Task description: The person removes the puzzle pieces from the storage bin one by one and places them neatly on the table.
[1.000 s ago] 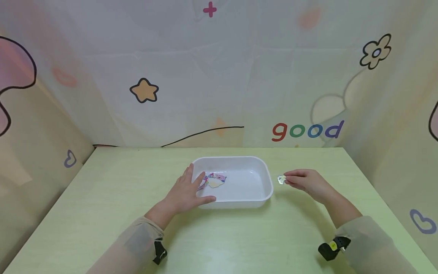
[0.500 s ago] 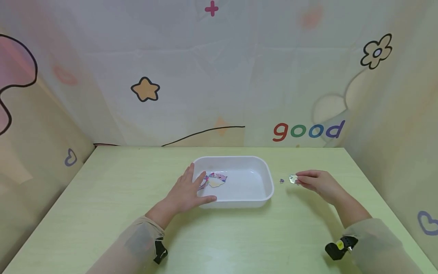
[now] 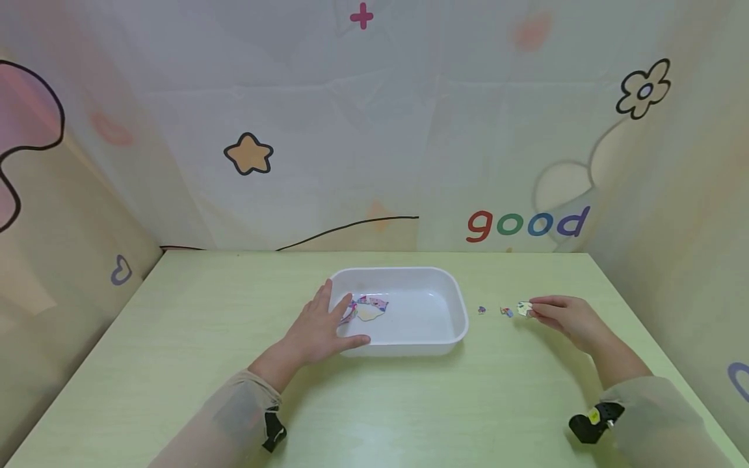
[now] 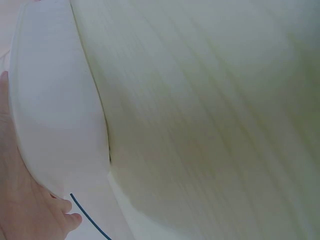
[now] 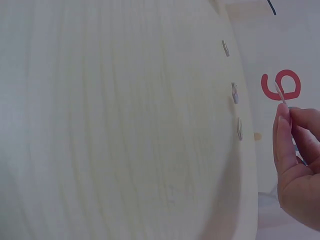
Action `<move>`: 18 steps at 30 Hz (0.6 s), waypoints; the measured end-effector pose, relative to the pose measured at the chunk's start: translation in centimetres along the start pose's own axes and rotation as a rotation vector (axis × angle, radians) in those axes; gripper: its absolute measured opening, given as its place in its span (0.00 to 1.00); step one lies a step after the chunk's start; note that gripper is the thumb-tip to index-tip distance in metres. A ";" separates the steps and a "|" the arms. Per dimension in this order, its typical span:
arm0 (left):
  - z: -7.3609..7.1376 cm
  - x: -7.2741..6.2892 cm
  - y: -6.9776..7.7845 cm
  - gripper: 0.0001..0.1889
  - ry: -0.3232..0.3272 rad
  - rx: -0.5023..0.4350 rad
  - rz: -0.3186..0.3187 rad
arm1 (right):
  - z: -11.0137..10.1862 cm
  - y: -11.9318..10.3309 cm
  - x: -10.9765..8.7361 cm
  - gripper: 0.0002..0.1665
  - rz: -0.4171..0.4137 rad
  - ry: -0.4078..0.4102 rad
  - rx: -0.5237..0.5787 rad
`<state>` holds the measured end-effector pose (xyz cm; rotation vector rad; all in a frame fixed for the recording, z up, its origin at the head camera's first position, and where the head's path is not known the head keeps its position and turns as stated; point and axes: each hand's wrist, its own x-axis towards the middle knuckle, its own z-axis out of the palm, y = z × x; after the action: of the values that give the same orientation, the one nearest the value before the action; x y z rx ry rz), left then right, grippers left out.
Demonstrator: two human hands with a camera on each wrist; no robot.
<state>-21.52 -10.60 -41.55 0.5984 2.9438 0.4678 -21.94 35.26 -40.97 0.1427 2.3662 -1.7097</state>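
Note:
A white plastic tray (image 3: 418,322) stands on the table, with colourful flat paper-like scraps (image 3: 372,307) near its left end. My left hand (image 3: 318,330) rests spread over the tray's left end, thumb along the front rim. My right hand (image 3: 570,318), right of the tray, pinches a small thin pale piece (image 3: 525,309) between thumb and fingertips. Edge-on in the right wrist view, the held piece (image 5: 280,93) looks thin. Between tray and right hand lie a small purplish piece (image 3: 482,310) and a red-and-blue piece (image 3: 506,312). The right wrist view shows another small piece (image 5: 239,129) below the hand.
The pale wooden table (image 3: 386,409) meets a printed cloth backdrop (image 3: 374,130) at the back and sides. A black wrist camera (image 3: 595,422) is strapped at the right sleeve, with another black strap (image 3: 273,429) at the left.
My right hand has moved right, away from the tray, with a pale piece in its fingers. The purplish and red-and-blue pieces now lie uncovered on the table. The left hand has stayed put.

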 end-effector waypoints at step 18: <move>0.2 -0.1 0.0 0.51 0.016 -0.003 0.007 | -2.3 1.8 0.0 0.29 0.021 0.036 0.019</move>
<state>-21.44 -10.62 -41.72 0.6072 2.9566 0.4798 -21.88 38.03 -41.95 0.2021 2.3659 -1.7342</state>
